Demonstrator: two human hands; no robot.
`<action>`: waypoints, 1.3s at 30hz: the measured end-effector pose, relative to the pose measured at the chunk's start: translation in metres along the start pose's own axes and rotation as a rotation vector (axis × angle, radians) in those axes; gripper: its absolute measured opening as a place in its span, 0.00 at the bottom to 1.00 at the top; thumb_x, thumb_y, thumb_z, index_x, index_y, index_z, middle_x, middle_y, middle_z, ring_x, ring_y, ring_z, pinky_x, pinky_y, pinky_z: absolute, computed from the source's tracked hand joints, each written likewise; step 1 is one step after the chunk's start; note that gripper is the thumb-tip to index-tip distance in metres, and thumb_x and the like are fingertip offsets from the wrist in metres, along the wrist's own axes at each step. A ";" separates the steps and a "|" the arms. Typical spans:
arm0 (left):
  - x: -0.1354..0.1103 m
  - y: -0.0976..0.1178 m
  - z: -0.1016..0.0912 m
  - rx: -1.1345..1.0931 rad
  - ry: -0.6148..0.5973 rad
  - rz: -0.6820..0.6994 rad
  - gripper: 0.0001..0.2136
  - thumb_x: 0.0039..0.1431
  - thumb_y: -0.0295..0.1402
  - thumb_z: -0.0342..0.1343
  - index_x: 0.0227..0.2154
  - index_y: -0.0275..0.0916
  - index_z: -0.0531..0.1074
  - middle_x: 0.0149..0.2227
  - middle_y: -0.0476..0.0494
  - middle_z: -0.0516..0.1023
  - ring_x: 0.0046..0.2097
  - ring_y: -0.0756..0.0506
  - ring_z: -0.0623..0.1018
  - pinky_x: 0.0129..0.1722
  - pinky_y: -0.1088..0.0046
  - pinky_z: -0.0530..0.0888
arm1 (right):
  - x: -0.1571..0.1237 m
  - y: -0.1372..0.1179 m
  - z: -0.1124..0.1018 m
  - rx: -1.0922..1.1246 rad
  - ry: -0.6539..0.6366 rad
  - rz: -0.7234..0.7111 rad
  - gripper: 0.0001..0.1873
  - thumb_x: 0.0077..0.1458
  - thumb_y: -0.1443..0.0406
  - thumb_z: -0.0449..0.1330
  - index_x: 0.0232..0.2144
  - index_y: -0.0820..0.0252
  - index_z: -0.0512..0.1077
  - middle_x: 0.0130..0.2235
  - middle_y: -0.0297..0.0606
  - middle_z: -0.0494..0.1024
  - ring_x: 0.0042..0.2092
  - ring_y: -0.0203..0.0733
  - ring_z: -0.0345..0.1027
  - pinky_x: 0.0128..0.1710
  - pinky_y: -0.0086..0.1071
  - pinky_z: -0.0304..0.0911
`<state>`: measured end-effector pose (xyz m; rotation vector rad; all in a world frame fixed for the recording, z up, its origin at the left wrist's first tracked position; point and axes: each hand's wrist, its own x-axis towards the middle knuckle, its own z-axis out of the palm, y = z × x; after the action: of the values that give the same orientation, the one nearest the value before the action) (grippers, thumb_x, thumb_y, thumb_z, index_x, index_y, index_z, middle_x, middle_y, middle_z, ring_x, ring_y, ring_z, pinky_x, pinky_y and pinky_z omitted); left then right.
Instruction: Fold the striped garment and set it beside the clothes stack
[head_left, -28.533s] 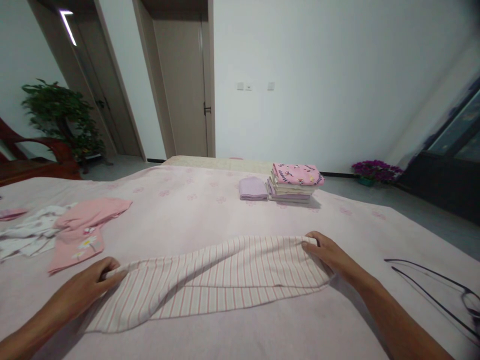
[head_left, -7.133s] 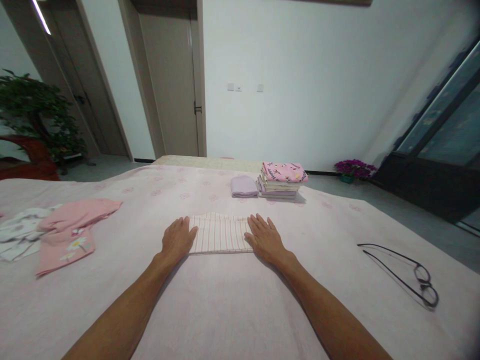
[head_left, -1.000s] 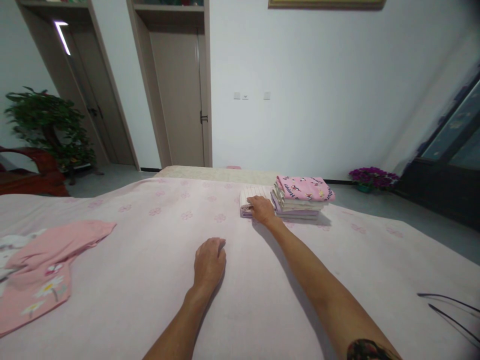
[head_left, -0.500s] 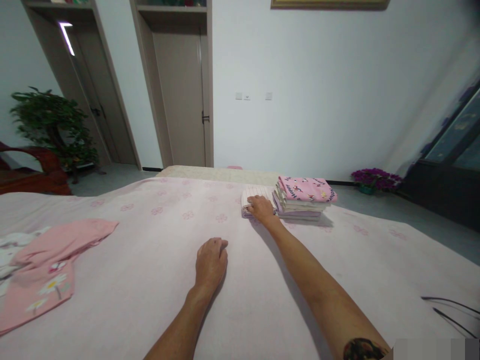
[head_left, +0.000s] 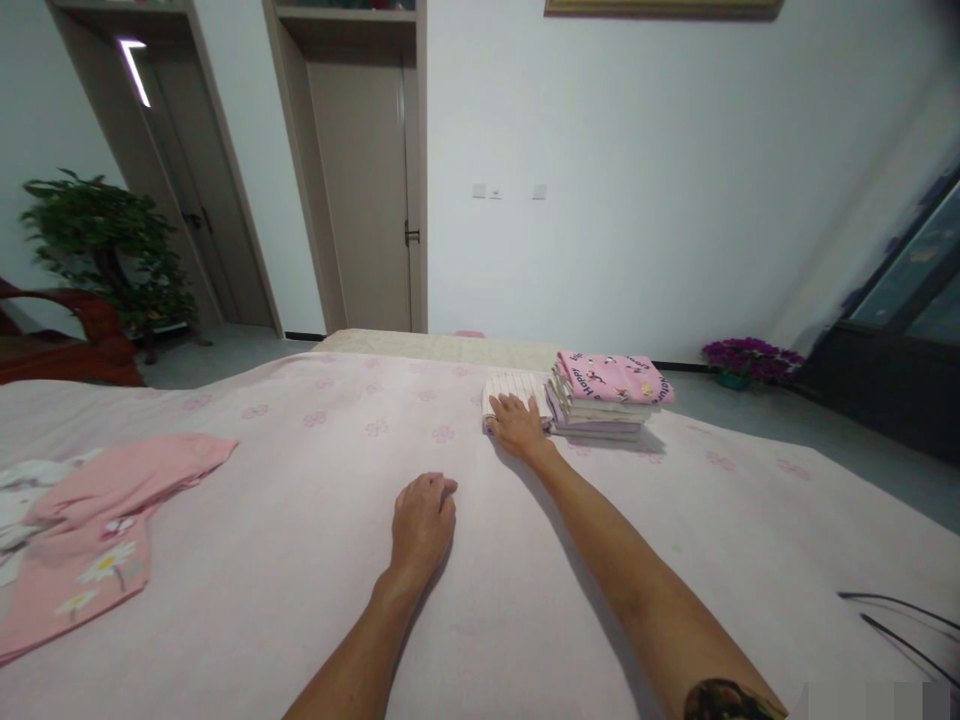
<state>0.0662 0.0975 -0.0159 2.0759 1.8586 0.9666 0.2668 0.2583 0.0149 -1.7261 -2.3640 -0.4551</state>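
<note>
My right hand point(head_left: 516, 424) lies with fingers spread on the near part of a folded white striped cloth point(head_left: 517, 385). Right beside that cloth is a stack of folded clothes point(head_left: 600, 415), with a pink printed folded garment point(head_left: 615, 378) on top. My left hand point(head_left: 424, 520) rests on the pale pink flowered sheet point(head_left: 300, 560), its fingers curled in and nothing visible in them. Over at the left, a pink garment with daisy prints point(head_left: 105, 540) lies loosely spread, partly over a white printed garment point(head_left: 22, 500).
Thin dark cords or arms of something point(head_left: 900, 602) lie at the right edge of the sheet. Beyond the sheet are a wooden chair point(head_left: 82, 325), a leafy plant point(head_left: 105, 250), a door point(head_left: 360, 190) and purple flowers point(head_left: 750, 358) by the wall.
My right hand has slid slightly towards me on the striped cloth, and its fingers have flattened and spread. My left hand stays in place.
</note>
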 end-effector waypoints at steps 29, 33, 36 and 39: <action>0.001 0.000 -0.001 0.004 -0.019 0.001 0.13 0.60 0.25 0.49 0.43 0.41 0.76 0.50 0.42 0.77 0.55 0.43 0.73 0.60 0.63 0.63 | 0.002 0.039 -0.007 0.065 -0.144 0.046 0.28 0.69 0.52 0.45 0.65 0.54 0.60 0.70 0.44 0.54 0.71 0.53 0.40 0.66 0.53 0.40; 0.001 -0.001 0.000 -0.003 -0.014 0.007 0.13 0.60 0.25 0.49 0.43 0.40 0.77 0.49 0.41 0.77 0.55 0.43 0.73 0.60 0.63 0.63 | -0.002 0.044 -0.010 0.097 -0.097 0.100 0.26 0.70 0.56 0.41 0.63 0.58 0.62 0.68 0.45 0.60 0.70 0.49 0.45 0.66 0.47 0.42; 0.001 -0.002 0.001 0.002 -0.012 0.014 0.13 0.60 0.25 0.49 0.43 0.40 0.77 0.49 0.41 0.77 0.55 0.42 0.73 0.60 0.62 0.63 | -0.012 0.046 -0.014 0.102 -0.052 0.171 0.28 0.70 0.57 0.40 0.64 0.68 0.59 0.68 0.53 0.57 0.70 0.51 0.45 0.66 0.46 0.44; 0.000 -0.002 0.000 -0.001 -0.013 0.018 0.13 0.60 0.25 0.49 0.43 0.39 0.76 0.49 0.41 0.78 0.55 0.43 0.74 0.59 0.63 0.63 | -0.028 0.044 -0.015 0.112 -0.010 0.232 0.30 0.70 0.59 0.38 0.64 0.75 0.57 0.68 0.58 0.57 0.69 0.50 0.47 0.66 0.43 0.45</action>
<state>0.0648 0.0982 -0.0169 2.0963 1.8360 0.9557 0.3172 0.2404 0.0263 -1.9218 -2.1157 -0.2723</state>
